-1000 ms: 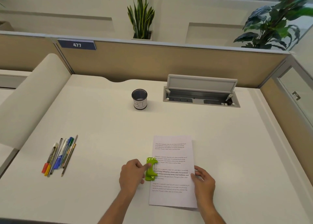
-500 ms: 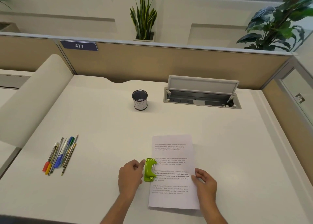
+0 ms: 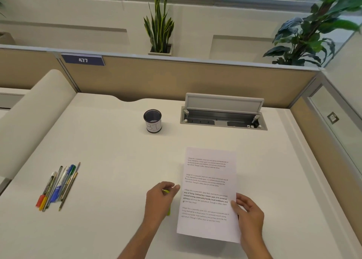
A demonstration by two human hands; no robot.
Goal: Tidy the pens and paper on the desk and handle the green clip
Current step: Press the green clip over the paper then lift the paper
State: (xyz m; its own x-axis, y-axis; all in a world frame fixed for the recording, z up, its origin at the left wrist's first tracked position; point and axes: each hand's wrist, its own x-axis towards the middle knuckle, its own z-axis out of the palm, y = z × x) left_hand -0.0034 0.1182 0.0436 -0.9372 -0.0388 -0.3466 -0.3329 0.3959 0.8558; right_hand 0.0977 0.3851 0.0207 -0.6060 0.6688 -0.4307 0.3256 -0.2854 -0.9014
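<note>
A printed sheet of paper [image 3: 209, 182] lies on the white desk [image 3: 117, 151], near the front edge. My right hand [image 3: 247, 209] holds its right edge, thumb on top. My left hand [image 3: 161, 200] is just left of the sheet, fingers curled round the green clip [image 3: 168, 211]; only slivers of green show under the hand. A bunch of several pens [image 3: 58, 186] lies at the left. A dark mesh pen cup [image 3: 152, 121] stands upright toward the back.
An open cable hatch [image 3: 223, 114] with its lid raised sits in the desk at the back right. Tan partition walls [image 3: 176, 82] close the back and right side. A rounded white divider [image 3: 31, 117] borders the left.
The green clip was on the sheet's left edge; my left hand has closed round it and pulled it off to the left. The right hand still holds the paper's right edge.
</note>
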